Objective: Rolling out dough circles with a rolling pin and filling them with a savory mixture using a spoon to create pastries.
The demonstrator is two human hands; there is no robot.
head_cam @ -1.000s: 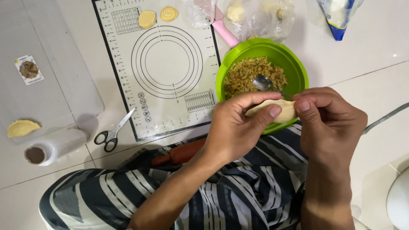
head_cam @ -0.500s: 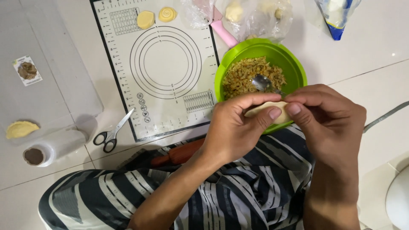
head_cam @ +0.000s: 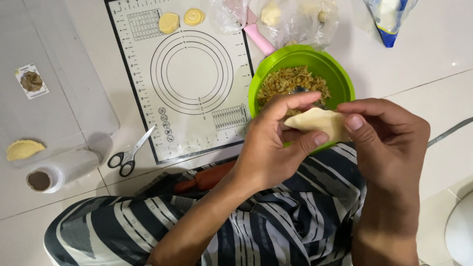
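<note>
Head view: the left hand (head_cam: 268, 148) and the right hand (head_cam: 389, 140) hold between them a pale, folded half-moon of soft dough (head_cam: 320, 123), just in front of the round green plastic bowl (head_cam: 340, 74) of brown crumbly filling (head_cam: 293, 81). The left thumb (head_cam: 308, 143) presses up from under the dough while the left fingers (head_cam: 290, 104) curl over its top edge; the right thumb (head_cam: 354, 123) pinches the end nearest it, with the other right fingers folded behind. Both hands are thus closed on the dough, neither one slack.

To seal such a seam well, I judge that the pinching should travel from the thumb side outward along the curved edge, with light, even pressure so the thin skin does not tear and no filling squeezes out between the fingertips. Keeping the piece over the bowl, below the fingertips, would let any crumbs fall back in.

Beyond the left fingers lies a white silicone pastry mat (head_cam: 133, 98) printed with black rings, bearing two small yellow dough discs (head_cam: 169, 22). Farther left lie steel scissors with black handles (head_cam: 129, 155), a roll of clear film (head_cam: 61, 170) and one finished yellow pastry (head_cam: 22, 149). A reddish wooden rolling pin (head_cam: 207, 178) lies against the striped lap below the left wrist.
</note>
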